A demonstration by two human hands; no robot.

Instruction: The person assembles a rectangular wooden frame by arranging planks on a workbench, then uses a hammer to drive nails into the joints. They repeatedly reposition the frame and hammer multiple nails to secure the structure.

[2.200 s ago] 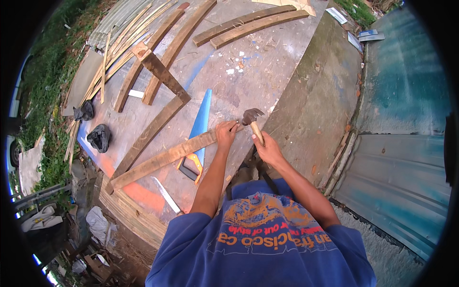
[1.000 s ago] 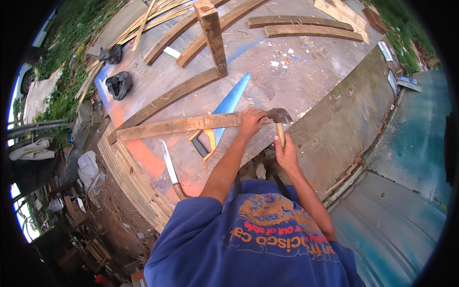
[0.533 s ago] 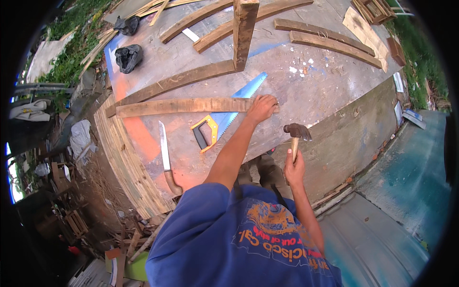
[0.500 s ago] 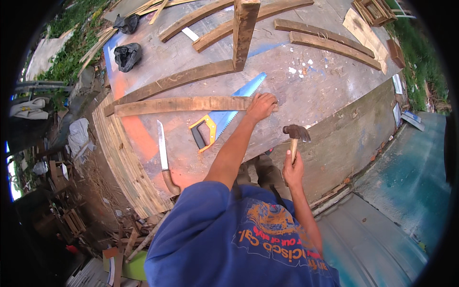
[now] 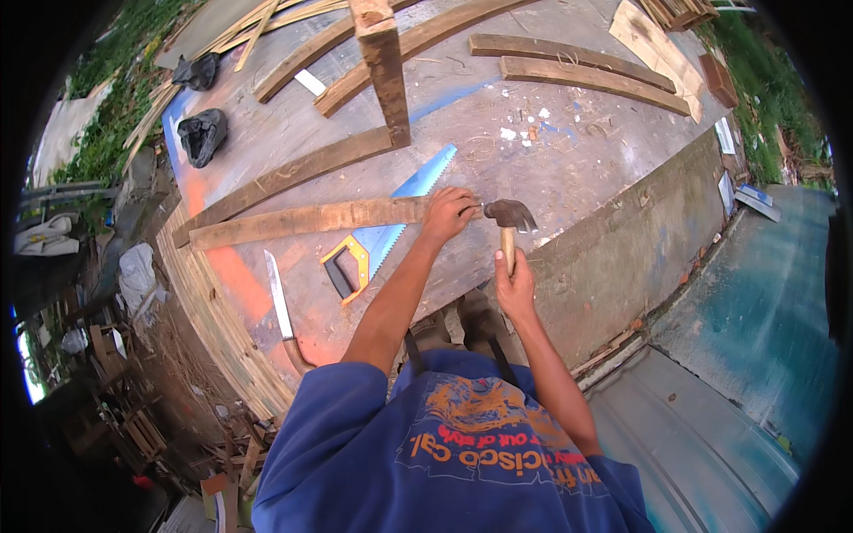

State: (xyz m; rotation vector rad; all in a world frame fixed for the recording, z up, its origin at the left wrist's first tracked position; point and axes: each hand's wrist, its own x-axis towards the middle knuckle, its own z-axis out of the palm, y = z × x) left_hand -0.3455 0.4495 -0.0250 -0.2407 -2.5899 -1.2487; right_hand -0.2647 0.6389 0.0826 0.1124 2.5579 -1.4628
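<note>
My left hand (image 5: 449, 214) is closed over the right end of a wooden beam (image 5: 320, 220). Whether its fingertips also pinch a nail is too small to tell. In my right hand (image 5: 515, 282) is a claw hammer (image 5: 508, 233), gripped by its pale wooden handle. The dark hammer head is up close to the beam's end, just right of my left fingers. A handsaw (image 5: 378, 244) with a blue blade and a yellow-black handle lies beneath the beam. Left of it rests a machete (image 5: 278, 293) with a brown handle.
Another beam (image 5: 293, 173) lies behind, joined near an upright post (image 5: 384, 84). Several loose beams (image 5: 595, 84) rest farther back. Black plastic bags (image 5: 203, 136) sit at the left, above stacked wooden strips (image 5: 218, 311). The slab's edge drops to a concrete wall (image 5: 613, 258).
My right hand has brought the hammer head up to the beam's end, beside my left fingers. My left hand stays on the beam. The whole view has shifted somewhat.
</note>
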